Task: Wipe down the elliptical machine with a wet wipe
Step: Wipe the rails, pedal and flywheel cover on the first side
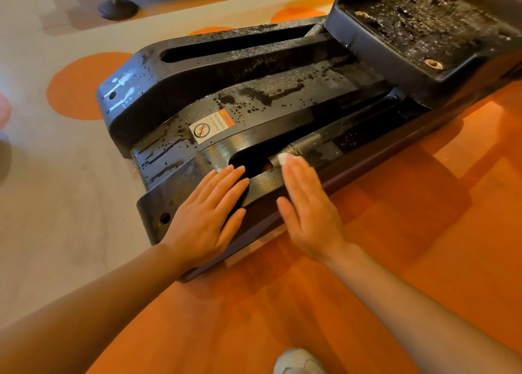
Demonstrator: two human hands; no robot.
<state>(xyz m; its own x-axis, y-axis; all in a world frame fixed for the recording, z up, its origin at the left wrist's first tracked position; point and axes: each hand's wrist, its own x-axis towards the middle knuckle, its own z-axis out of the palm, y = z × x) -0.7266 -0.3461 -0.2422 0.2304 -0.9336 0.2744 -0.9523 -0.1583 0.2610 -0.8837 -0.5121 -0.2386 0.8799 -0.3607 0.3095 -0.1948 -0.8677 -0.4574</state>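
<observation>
Right hand (pixel 306 204), lower centre-right of frame: fingers straight and together, flat over the near rail of the elliptical machine (pixel 254 96), pressing a small white wet wipe (pixel 283 157) under the fingertips; only a corner of the wipe shows, at the edge of the slot by the grey metal bar (pixel 306 143). The hand is blurred

Left hand (pixel 204 218), lower centre: open, fingers spread a little, palm down on the rear end of the same black base, holding nothing

The machine's black base runs from centre-left up to the upper right, where the foot pedal (pixel 423 28) sits. Water droplets and streaks lie over its top. A warning sticker (pixel 211 126) is stuck mid-frame

Floor: orange (pixel 395 260) under the arms, beige with orange circles at left. A pale shoe (pixel 296 362) at the bottom edge. A round black stand base (pixel 118 8) at upper left
</observation>
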